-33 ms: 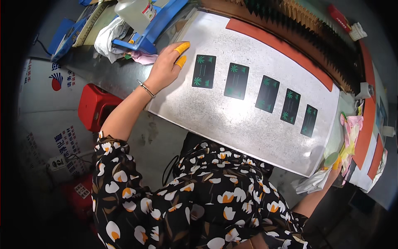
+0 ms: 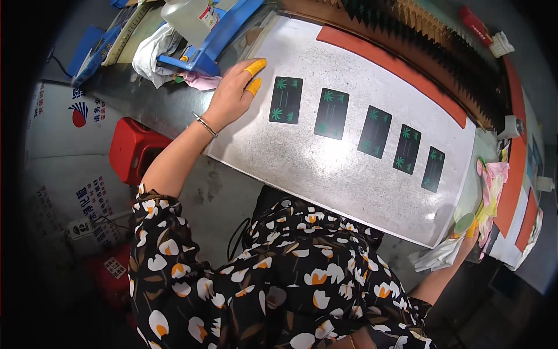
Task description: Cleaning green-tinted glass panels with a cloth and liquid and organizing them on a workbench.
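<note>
My left hand (image 2: 232, 93) rests at the left end of the white speckled work board (image 2: 250, 148). Yellow finger cots cover its thumb and forefinger, which are spread with nothing between them. Just right of these fingertips lies a flat black rectangular panel (image 2: 285, 100) with green leaf patterns. Several alike lie apart in a slanting row, ending with a panel (image 2: 433, 169) at the right. Beyond the board's right edge, my right hand (image 2: 463, 249) is among a pink-and-yellow cloth (image 2: 493, 183) and a white cloth (image 2: 439, 256). Its fingers are mostly hidden, so its grip is unclear.
Along the board's far edge runs an orange strip (image 2: 395, 72), with a rack (image 2: 430, 49) of dark upright pieces behind. A blue tray (image 2: 229, 29) holding a white bottle (image 2: 189, 20) and a white rag (image 2: 154, 58) stand at upper left. Below is a red stool (image 2: 131, 151).
</note>
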`<move>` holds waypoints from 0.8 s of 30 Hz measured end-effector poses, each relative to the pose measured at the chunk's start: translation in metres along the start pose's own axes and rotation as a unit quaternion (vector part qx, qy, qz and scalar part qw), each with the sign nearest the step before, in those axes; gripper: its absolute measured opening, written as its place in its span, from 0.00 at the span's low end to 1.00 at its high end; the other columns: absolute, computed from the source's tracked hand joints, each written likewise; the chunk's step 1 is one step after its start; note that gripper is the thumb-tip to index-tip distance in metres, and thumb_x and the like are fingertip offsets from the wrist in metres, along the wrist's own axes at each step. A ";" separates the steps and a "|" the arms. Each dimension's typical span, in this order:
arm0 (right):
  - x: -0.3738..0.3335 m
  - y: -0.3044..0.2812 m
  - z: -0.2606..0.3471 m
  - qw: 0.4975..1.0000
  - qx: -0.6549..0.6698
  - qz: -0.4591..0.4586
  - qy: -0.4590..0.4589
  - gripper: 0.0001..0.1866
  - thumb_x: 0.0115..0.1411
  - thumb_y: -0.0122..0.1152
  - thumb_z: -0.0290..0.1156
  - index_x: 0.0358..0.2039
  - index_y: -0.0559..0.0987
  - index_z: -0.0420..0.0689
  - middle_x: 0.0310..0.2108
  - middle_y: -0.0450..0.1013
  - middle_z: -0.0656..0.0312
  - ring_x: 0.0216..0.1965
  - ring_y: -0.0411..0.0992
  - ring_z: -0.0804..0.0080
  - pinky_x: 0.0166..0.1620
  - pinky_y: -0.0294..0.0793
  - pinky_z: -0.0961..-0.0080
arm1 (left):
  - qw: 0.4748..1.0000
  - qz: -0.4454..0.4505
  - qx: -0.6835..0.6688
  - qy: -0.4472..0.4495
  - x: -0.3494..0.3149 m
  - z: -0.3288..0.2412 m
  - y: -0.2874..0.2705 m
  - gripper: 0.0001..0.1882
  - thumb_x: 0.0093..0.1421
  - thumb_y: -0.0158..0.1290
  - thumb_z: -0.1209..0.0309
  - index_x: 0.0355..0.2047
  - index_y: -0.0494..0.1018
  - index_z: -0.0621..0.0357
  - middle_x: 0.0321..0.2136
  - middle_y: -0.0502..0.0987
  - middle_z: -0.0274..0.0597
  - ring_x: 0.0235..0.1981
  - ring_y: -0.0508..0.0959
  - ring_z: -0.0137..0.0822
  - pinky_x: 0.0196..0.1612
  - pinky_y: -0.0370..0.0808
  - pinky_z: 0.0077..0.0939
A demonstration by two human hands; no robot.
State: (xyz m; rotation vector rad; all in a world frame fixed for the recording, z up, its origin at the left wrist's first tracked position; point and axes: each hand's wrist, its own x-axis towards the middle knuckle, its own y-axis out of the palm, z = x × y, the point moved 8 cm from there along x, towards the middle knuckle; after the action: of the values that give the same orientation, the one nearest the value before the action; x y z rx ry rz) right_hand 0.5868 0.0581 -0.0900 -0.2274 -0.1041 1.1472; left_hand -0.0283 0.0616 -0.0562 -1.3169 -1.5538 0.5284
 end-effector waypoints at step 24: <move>-0.017 -0.037 -0.003 0.998 -0.043 0.045 0.032 0.12 0.59 0.44 0.31 0.41 0.69 0.41 0.27 0.66 0.66 0.19 0.63 0.82 0.20 0.61 0.87 | 1.000 -0.013 -0.013 -0.020 -0.016 -0.003 -0.006 0.24 0.44 0.41 0.85 0.44 0.66 0.60 0.46 0.67 0.45 0.48 0.65 0.46 0.52 0.62 0.32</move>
State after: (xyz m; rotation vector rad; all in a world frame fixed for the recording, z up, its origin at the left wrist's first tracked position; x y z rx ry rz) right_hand 0.6136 0.0277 -0.0838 -0.3468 -0.0873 1.2258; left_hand -0.0296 0.0443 -0.0568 -1.3118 -1.6131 0.5214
